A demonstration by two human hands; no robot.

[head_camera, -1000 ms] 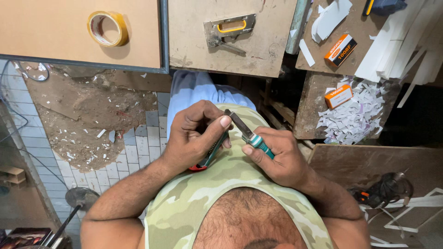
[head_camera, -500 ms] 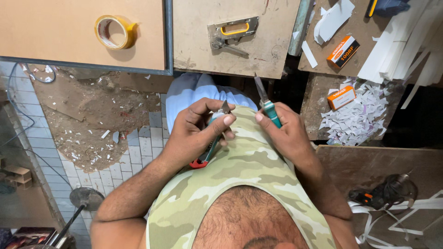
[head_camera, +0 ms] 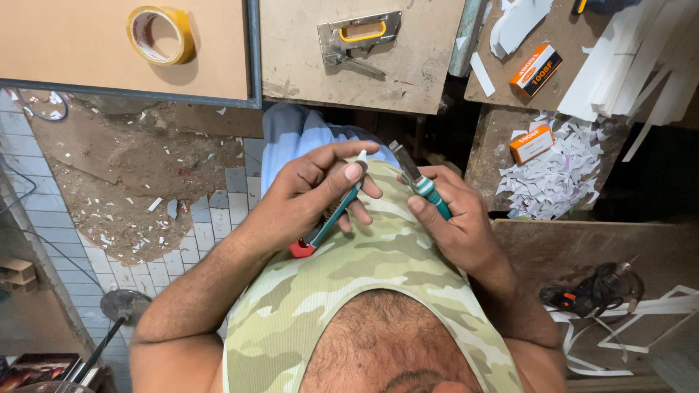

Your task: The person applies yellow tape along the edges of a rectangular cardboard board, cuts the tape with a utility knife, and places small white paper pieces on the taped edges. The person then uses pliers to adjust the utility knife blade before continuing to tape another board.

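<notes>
My left hand (head_camera: 317,193) grips a teal utility knife body (head_camera: 336,213) with a red end cap (head_camera: 302,249), held at a slant in front of my camouflage vest. My right hand (head_camera: 451,215) holds a second teal-handled piece with a dark metal blade (head_camera: 416,178) pointing up and away. The two pieces are apart, with a small gap between their tips.
A roll of yellow tape (head_camera: 162,35) lies on the tan board at top left. A staple gun (head_camera: 357,36) rests on the worn board ahead. Two orange boxes (head_camera: 535,69) sit near white paper scraps (head_camera: 561,171). A power tool (head_camera: 593,291) lies at lower right.
The two knife pieces, joined a second ago, have come apart. My right hand has drawn the bladed piece to the right, and my left hand keeps the body.
</notes>
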